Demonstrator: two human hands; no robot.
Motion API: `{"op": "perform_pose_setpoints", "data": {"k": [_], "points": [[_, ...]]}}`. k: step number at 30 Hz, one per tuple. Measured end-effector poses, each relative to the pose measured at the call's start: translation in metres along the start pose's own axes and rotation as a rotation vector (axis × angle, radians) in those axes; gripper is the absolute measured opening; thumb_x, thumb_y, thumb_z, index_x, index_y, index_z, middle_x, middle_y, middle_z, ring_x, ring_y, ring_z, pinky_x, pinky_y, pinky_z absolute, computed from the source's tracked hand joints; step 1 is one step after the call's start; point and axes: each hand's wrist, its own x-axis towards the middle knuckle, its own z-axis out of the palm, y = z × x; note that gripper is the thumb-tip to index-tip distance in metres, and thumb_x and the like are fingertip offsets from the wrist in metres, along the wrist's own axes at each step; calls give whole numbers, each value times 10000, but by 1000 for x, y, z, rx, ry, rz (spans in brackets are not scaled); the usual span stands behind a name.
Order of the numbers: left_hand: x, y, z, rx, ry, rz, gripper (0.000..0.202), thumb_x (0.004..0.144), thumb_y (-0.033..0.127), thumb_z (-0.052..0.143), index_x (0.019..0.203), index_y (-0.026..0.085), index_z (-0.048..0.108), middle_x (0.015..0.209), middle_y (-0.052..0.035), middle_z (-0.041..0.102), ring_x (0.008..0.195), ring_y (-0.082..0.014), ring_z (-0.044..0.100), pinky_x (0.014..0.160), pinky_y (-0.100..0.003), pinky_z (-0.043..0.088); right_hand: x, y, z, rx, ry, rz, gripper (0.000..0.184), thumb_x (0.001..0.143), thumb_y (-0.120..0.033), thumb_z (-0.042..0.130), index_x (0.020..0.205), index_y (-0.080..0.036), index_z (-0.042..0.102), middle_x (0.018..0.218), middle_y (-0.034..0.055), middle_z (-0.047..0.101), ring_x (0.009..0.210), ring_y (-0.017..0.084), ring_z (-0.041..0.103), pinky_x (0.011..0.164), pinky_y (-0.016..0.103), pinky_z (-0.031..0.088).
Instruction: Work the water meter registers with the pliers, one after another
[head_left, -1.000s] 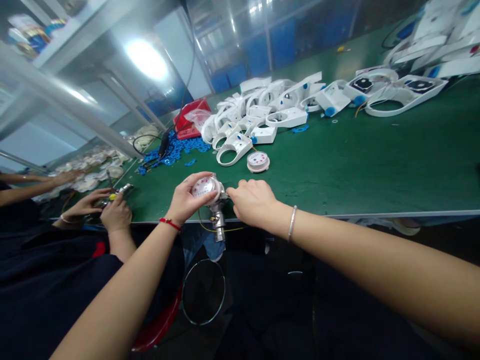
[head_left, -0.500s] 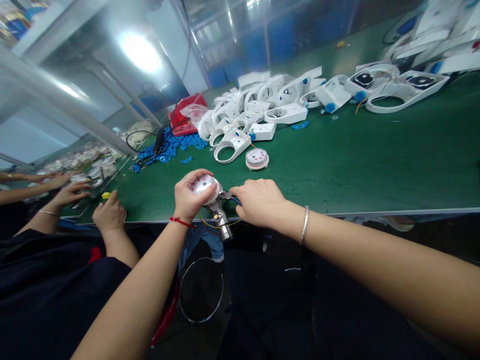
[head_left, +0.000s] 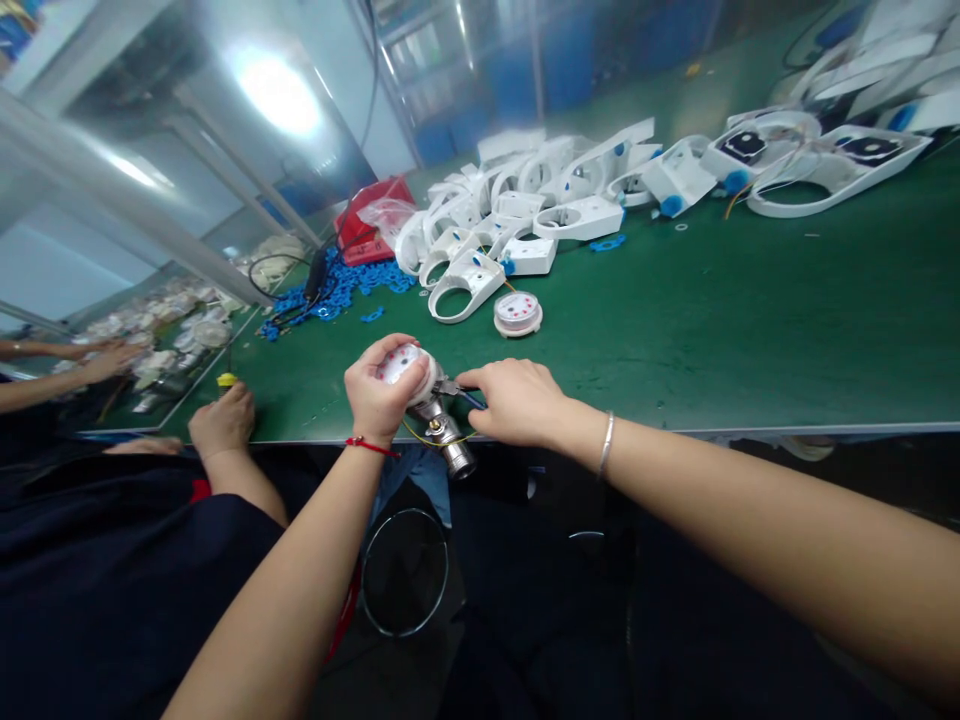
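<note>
My left hand [head_left: 379,390] is closed around the round dial head of a water meter [head_left: 448,440], its metal pipe end pointing down toward me past the table edge. In my right hand [head_left: 517,400] is a pair of pliers [head_left: 448,387], whose metal jaws touch the side of the meter just under the dial; blue shows on the handles. A thin yellow wire hangs beside the metal body. Just beyond my hands a second round dial unit [head_left: 517,312] lies face up on the green table [head_left: 750,330].
White plastic housings [head_left: 577,218] are heaped across the back. Small blue plastic pieces [head_left: 345,285] are scattered beside a red bin [head_left: 367,220] and a black cable. On the left, a co-worker's hand [head_left: 223,420] holds something with a yellow part; other arms reach over more parts.
The meter's metal end has swung slightly right and toward me. My hands keep their grips on meter and pliers. At left, one co-worker's hand has drawn back.
</note>
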Motion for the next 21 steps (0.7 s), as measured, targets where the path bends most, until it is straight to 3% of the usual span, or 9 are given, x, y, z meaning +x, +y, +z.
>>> {"op": "perform_pose_setpoints", "data": {"k": [4,7,10,14,16,19,21], "points": [[-1,-2,9,-12,204,2,280,669,352,671,844,133,670,804,-33,660,734,-152,586,708,-245,462,14,11,5,274,-148,10,342,746,-316,532,1061,-297,664,905,-14,685,830,205,625,673,249,460],[6,-4,16,10,286,-53,310,645,373,695,838,134,667,793,-24,646,720,-141,572,688,-234,449,18,18,1,141,-49,40,416,749,-310,526,1155,-271,613,980,43,672,870,242,617,692,296,469],[21,-1,19,63,144,-206,370,590,430,739,814,144,671,748,-14,629,678,-144,548,630,-235,423,14,23,-9,-100,90,54,393,758,-246,501,1130,-184,612,1000,147,639,892,305,602,708,379,471],[34,9,13,147,-54,-347,450,542,492,758,818,150,662,736,-14,612,667,-165,537,576,-249,391,5,22,-15,-179,103,-16,363,776,-296,477,1104,-207,605,925,136,628,837,305,609,642,372,473],[34,12,6,144,-135,-317,528,515,481,778,908,154,644,818,-26,624,732,-187,560,633,-271,423,2,20,-14,-155,79,-31,353,783,-326,469,1096,-228,599,901,113,628,823,289,611,633,356,468],[26,11,-5,109,-268,-158,642,505,409,810,1064,176,596,1006,-49,617,891,-213,574,793,-306,445,-2,23,-13,-159,63,17,343,789,-338,469,1088,-218,586,928,105,623,843,277,602,643,342,452],[20,8,-8,-11,-159,-113,596,564,399,788,1078,179,584,1044,-63,606,929,-212,575,829,-312,450,-5,30,-13,-192,73,59,357,786,-327,481,1106,-193,565,966,111,617,868,273,590,659,337,441]]}}
